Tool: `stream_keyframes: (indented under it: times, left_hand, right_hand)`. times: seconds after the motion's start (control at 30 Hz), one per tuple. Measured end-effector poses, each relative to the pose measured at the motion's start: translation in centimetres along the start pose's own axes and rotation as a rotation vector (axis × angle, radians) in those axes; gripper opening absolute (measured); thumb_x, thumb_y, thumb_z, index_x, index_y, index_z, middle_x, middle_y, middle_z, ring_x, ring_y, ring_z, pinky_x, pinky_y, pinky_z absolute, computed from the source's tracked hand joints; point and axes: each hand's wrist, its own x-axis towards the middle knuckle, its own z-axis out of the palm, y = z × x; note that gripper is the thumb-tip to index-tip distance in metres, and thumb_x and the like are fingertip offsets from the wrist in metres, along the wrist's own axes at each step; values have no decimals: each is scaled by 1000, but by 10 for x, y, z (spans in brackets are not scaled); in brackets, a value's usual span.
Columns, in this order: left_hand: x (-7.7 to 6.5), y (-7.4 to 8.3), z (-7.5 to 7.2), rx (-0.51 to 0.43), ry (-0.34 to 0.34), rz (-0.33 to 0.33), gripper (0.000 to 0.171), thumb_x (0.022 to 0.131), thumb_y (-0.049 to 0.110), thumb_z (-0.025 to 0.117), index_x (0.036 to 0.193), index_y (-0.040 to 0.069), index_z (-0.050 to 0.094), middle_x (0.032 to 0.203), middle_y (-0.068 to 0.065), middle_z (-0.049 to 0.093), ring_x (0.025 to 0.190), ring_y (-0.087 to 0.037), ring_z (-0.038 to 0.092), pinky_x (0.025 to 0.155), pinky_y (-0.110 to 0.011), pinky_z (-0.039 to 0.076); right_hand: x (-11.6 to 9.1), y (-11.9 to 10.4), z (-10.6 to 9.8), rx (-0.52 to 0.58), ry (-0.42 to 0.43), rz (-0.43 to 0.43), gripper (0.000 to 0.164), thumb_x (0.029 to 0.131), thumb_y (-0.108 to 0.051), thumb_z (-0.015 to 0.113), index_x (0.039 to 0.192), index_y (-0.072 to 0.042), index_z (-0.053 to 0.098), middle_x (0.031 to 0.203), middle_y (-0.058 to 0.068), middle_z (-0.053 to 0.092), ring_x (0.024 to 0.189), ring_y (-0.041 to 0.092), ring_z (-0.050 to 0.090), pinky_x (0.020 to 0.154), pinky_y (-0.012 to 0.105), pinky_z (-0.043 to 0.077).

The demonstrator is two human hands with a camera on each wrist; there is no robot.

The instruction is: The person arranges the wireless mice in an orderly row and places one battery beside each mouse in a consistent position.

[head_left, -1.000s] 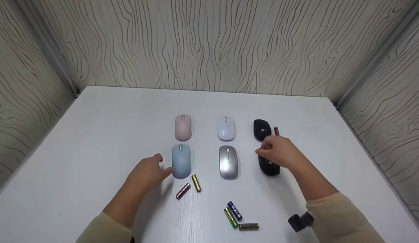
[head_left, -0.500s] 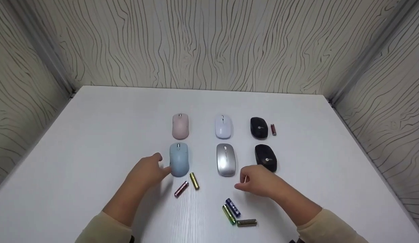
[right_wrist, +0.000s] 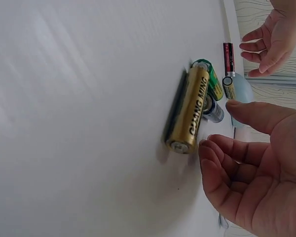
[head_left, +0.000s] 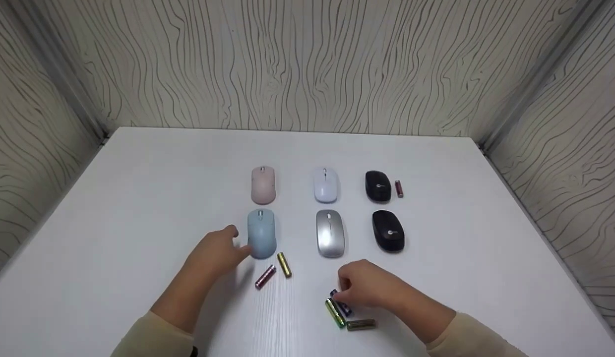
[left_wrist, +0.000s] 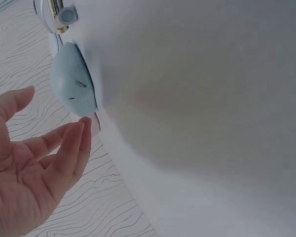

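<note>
My right hand hovers over a blue battery, partly covering it in the head view. In the right wrist view the thumb and bent fingers stand apart, with nothing gripped between them. Beside the blue battery lies a green-and-gold battery, and a gold battery marked GUANG MING is just in front of them. My left hand is at the left side of a light blue mouse, thumb and fingers loosely spread. Whether the thumb touches the mouse I cannot tell.
A red battery and a yellow-gold battery lie below the blue mouse. Other mice are pink, white, silver and black; another black mouse has a red battery at its right. Patterned panels wall the table.
My right hand has come from the nearer black mouse, down and left, to the cluster of batteries. The red battery by the far black mouse is now uncovered. My left hand stays put.
</note>
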Motion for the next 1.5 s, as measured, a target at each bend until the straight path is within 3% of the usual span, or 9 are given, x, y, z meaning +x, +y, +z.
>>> stream_keyframes:
  times: [0.27, 0.53, 0.77, 0.97, 1.13, 1.33, 1.5]
  left_hand:
    - [1, 1, 2, -19, -5, -21, 58, 79, 38, 56, 123, 2, 44, 115, -18, 52, 98, -30, 52, 82, -48, 40]
    - [0, 1, 4, -30, 3, -25, 60, 79, 39, 57, 123, 2, 44, 117, -18, 51, 100, -31, 51, 83, -49, 40]
    - [-6, 5, 6, -9, -21, 11, 42, 76, 33, 62, 103, 2, 55, 89, -10, 59, 70, -21, 52, 62, -38, 45]
    - [-11, 13, 18, -18, -53, 40, 35, 75, 29, 65, 99, 6, 57, 87, -5, 59, 70, -19, 51, 65, -38, 45]
    - [-14, 18, 29, 24, -78, 62, 24, 73, 27, 67, 85, 8, 57, 71, -2, 54, 61, -17, 49, 53, -31, 42]
    - [-20, 20, 35, 93, -75, 160, 11, 73, 14, 65, 72, 10, 56, 61, 1, 50, 55, -15, 47, 49, -30, 40]
    - [-24, 24, 37, 100, -87, 152, 5, 76, 12, 63, 74, 10, 58, 63, 1, 51, 57, -15, 47, 51, -30, 41]
  right_hand:
    - [2, -4, 9, 17, 24, -38, 20, 70, -21, 67, 60, -16, 51, 57, -9, 48, 54, 6, 44, 48, 22, 37]
    - [3, -4, 10, 6, 9, -17, 17, 70, -19, 66, 62, -16, 51, 58, -8, 48, 54, 7, 44, 48, 23, 37]
    - [3, -3, 8, 12, 18, -26, 18, 71, -18, 64, 61, -16, 49, 57, -8, 47, 53, 7, 43, 47, 23, 37]
    - [3, -2, 6, 32, 17, -17, 18, 71, -18, 64, 63, -15, 49, 59, -7, 47, 54, 8, 44, 47, 24, 37]
    - [2, -1, 5, 28, 28, -15, 17, 70, -17, 64, 63, -15, 48, 60, -7, 47, 55, 8, 44, 46, 24, 37]
    - [4, 4, -7, 28, 68, -8, 17, 71, -16, 63, 63, -14, 49, 60, -6, 48, 54, 9, 45, 46, 26, 37]
    - [12, 6, -30, 61, 125, 45, 14, 72, -15, 63, 65, -13, 51, 61, -4, 51, 56, 12, 47, 48, 28, 39]
